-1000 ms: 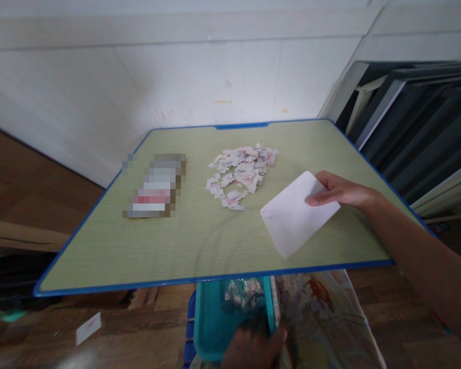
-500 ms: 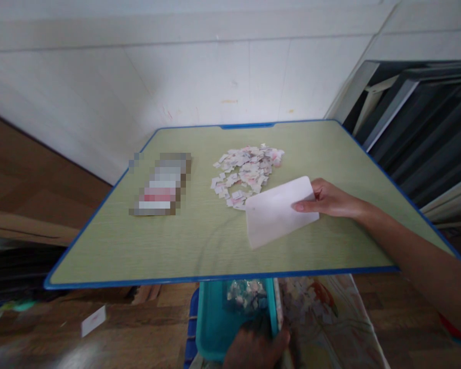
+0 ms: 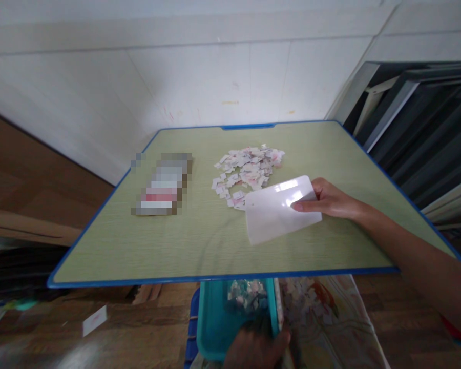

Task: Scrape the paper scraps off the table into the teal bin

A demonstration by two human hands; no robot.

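Note:
My right hand [image 3: 330, 199] pinches the right edge of a glossy white plastic sheet [image 3: 280, 215], thumb on top. The sheet has rounded corners and a small hole near its upper left corner; it is tilted above the table, its far left edge beside a loose pile of small paper pieces [image 3: 249, 166]. Low in the view, in shadow, my left hand [image 3: 255, 351] is at the near end of a teal basket [image 3: 215, 328]. Its thumb lies outside the right rim and its dark fingers inside, so it appears closed on that rim. Small pieces in clear plastic [image 3: 248, 294] lie in the basket.
The pale green table [image 3: 138, 251] has a blue edge and stands against a white wall. A pixelated flat item [image 3: 161, 184] lies at its left. Right of the basket, a patterned surface [image 3: 330, 328] holds more scraps. A white card [image 3: 95, 320] is on the wooden floor.
The sheet in my right hand has tilted slightly, and bright reflections now show on it. My left hand and the paper pile look the same.

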